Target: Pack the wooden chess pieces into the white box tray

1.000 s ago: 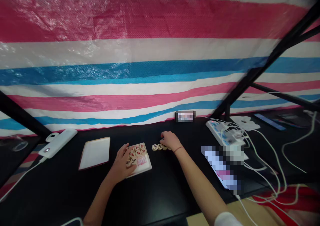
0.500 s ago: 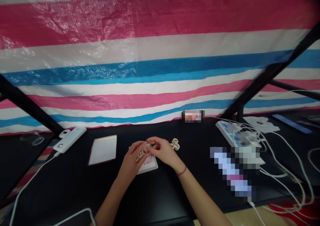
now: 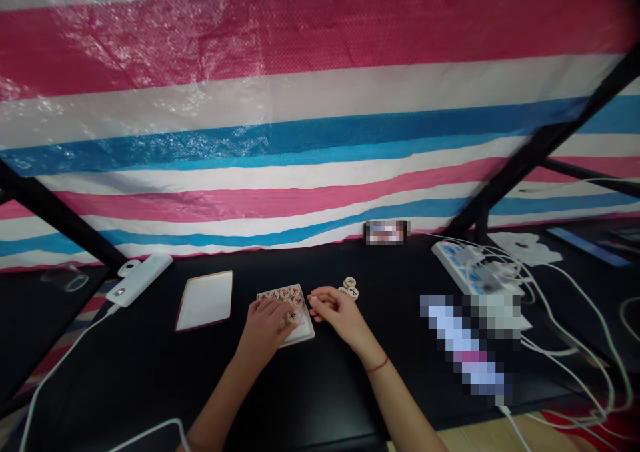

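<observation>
My left hand (image 3: 267, 320) is over a shallow white tray (image 3: 305, 335), its fingers curled around a round xiangqi piece (image 3: 291, 317) with a dark character near the thumb. Several xiangqi pieces with red characters (image 3: 285, 293) lie in the tray's far part, some covered by the fingers. Just off the tray's right edge is my right hand (image 3: 336, 311), thumb and fingertips pinched together. Whatever is in that pinch is too small to make out. Beyond it, a small group of loose xiangqi pieces (image 3: 353, 293) rests on the black table, partly hidden by the hand.
An upturned box lid (image 3: 206, 301) lies left of the tray. Farther left are a white power bank (image 3: 140, 280) with a cable and a clear cup (image 3: 75, 279). On the right stands a power strip (image 3: 455, 265) with tangled white cables. A striped sheet (image 3: 300, 125) hangs behind.
My hands have moved apart, the right one shifting right off the tray. The row of pieces held between them no longer shows; pieces with red characters are now visible in the tray.
</observation>
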Motion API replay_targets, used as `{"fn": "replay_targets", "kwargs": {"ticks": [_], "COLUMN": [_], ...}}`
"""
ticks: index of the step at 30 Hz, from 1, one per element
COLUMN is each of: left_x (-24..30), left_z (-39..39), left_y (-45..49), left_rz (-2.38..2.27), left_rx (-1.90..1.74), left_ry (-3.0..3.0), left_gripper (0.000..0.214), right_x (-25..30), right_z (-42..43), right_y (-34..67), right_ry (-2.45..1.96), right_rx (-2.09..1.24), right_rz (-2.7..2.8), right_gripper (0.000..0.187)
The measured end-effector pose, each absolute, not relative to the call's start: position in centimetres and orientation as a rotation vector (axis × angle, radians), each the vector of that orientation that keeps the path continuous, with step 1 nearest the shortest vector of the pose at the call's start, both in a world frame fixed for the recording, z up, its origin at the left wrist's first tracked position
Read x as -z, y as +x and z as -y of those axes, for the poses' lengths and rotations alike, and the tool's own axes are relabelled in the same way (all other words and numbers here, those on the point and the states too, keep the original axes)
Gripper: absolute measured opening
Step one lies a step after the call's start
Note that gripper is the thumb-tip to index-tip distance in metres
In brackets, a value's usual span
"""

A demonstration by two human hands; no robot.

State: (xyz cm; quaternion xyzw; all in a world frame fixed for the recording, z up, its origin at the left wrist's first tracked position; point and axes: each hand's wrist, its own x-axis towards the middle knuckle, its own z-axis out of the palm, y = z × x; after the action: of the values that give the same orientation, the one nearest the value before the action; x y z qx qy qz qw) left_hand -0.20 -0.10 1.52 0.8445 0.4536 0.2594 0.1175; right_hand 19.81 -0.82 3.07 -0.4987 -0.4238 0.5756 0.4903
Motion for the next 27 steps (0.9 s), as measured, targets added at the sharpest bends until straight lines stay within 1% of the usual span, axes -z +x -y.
{"fn": "replay_targets", "kwargs": {"ticks": [4,8,12,13,17,18,22,27], "left_x": [-1.4,-1.0,-0.5,-0.3,0.4,0.6,1.1,1.7], "left_z": [0.0,0.0,-0.1,-0.2,-0.6,-0.8,-1.4,-2.0], "left_y": [0.1,0.2,-0.2,-0.5,-1.7,-2.1,-3.0,-3.4], "left_rz": [-1.256,-1.287,-1.442,-1.459,-1.447,-1.451,-1.445,-1.365], "left_rx": [-0.595,-0.557,-0.607,-0.634,-0.666,-0.646,-0.559,-0.511], "left_ry": [2.677,2.769,2.804,2.805,2.769,2.749,2.641,2.546], "left_gripper": [0.004,0.008,0.03,0.036,0.056,0.061,0.073,0.077], "right_x": [-2.6,-2.3,-2.5,-2.6,-3.1,-3.1,-3.1,-2.8], "right_z": [1.2,1.5,2.2,2.4,2.8,2.8,2.5,2.0], "right_y": [19.9,19.7,18.8,18.5,17.1,16.8,16.2,16.2], "right_ry": [-1.22,-1.256,-1.344,-1.344,-1.351,-1.371,-1.446,-1.518], "right_rx": [-1.387,-1.328,-1.069,-0.993,-0.725,-0.651,-0.431,-0.301], "right_rz": [1.023,1.146,1.47,1.564,1.91,1.993,2.207,2.305], "right_gripper": [0.046,0.037,0.017,0.015,0.031,0.031,0.02,0.013]}}
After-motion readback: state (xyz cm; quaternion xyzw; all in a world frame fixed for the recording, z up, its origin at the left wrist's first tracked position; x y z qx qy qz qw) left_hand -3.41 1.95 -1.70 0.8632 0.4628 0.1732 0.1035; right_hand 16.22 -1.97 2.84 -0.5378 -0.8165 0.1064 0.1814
